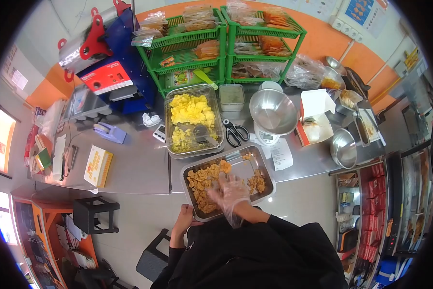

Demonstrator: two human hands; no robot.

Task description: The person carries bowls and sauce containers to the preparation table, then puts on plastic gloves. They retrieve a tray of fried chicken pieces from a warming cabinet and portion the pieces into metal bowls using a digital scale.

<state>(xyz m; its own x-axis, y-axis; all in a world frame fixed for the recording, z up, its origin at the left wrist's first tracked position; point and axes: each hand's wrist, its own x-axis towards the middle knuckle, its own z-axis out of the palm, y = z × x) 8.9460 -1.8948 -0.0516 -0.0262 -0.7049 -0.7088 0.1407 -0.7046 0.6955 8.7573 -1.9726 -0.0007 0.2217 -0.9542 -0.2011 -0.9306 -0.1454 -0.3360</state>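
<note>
A rectangular metal tray (269, 182) lies tilted at the table's front edge, partly jutting out over it. Browned, fried-looking food pieces (202, 185) fill its left side, with a smaller heap (257, 182) at the right. My right hand (230, 193), in a clear plastic glove, is over the middle of the tray with its fingers spread, touching the larger heap. My left hand (183, 220) is bare and closed at the tray's near left corner, gripping the rim. Behind the tray sits a clear container (169, 139) of yellow, scrambled-egg-like food (192, 111) with a spoon-like utensil in it.
Black scissors (236, 132), a steel bowl (273, 111) on a white scale (266, 138), and a paper receipt (282, 155) lie behind and right. Green racks (183, 65) hold bagged goods. A yellow-white box (98, 166) and tape dispenser (109, 133) are left. Black stools (96, 214) stand below.
</note>
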